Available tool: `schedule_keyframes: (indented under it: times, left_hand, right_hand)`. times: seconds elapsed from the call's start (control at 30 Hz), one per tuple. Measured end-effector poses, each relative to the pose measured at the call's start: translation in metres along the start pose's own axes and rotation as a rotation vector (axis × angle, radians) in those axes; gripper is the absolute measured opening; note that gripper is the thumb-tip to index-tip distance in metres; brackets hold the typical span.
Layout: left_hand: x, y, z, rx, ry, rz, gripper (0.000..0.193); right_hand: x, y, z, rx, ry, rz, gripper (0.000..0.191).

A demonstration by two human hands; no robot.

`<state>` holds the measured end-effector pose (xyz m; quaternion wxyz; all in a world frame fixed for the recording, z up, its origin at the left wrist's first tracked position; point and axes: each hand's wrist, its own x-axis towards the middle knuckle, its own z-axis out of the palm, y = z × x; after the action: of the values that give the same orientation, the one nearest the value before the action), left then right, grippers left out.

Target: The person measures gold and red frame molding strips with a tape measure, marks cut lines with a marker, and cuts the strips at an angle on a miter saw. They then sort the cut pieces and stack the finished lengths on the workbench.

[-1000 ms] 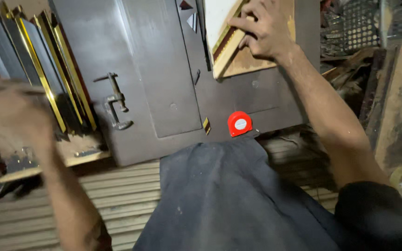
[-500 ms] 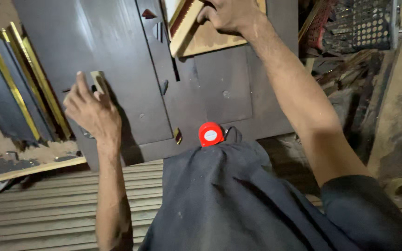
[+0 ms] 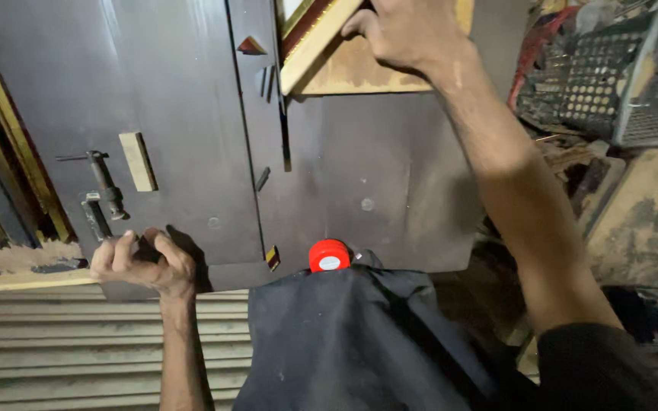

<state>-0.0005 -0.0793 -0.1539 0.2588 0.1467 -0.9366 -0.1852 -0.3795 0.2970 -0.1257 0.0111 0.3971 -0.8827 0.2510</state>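
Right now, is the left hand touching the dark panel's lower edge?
Touching. Head view: left hand has its fingers curled over the lower edge of the dark panel, no gap showing.

Both hands (image 3: 143,262) on dark panel (image 3: 177,99)

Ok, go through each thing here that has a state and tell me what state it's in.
Left hand: closed on the near edge of the dark panel.
Right hand: gripping the wooden frame at the panel's far end.
Small wooden block: lying flat on the panel.
Red round object: against the panel's near edge.
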Motion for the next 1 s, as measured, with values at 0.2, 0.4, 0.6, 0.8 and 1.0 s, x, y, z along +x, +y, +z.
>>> schedule_keyframes:
  times: [0.2, 0.4, 0.6, 0.8, 1.0]
  left_hand:
    - [0.008, 0.002, 0.002, -0.076, -0.06, -0.042, 0.044]
    - [0.01, 0.005, 0.003, 0.005, -0.039, 0.011, 0.041]
    - [0.01, 0.005, 0.003, -0.015, -0.049, 0.014, 0.038]
    - [0.008, 0.004, 0.004, -0.04, -0.037, 0.009, 0.037]
    - [0.007, 0.0, 0.003, -0.047, -0.034, 0.006, 0.039]
  right_hand:
    - [-0.006, 0.01, 0.007, -0.032, -0.122, 0.055, 0.014]
    - [-0.008, 0.009, 0.008, -0.016, -0.098, 0.025, 0.016]
    - [-0.008, 0.011, 0.011, -0.054, -0.183, 0.07, 0.018]
    - [-0.01, 0.012, 0.014, -0.002, -0.137, 0.019, 0.017]
    - [-0.009, 0.01, 0.012, -0.124, -0.086, -0.021, 0.017]
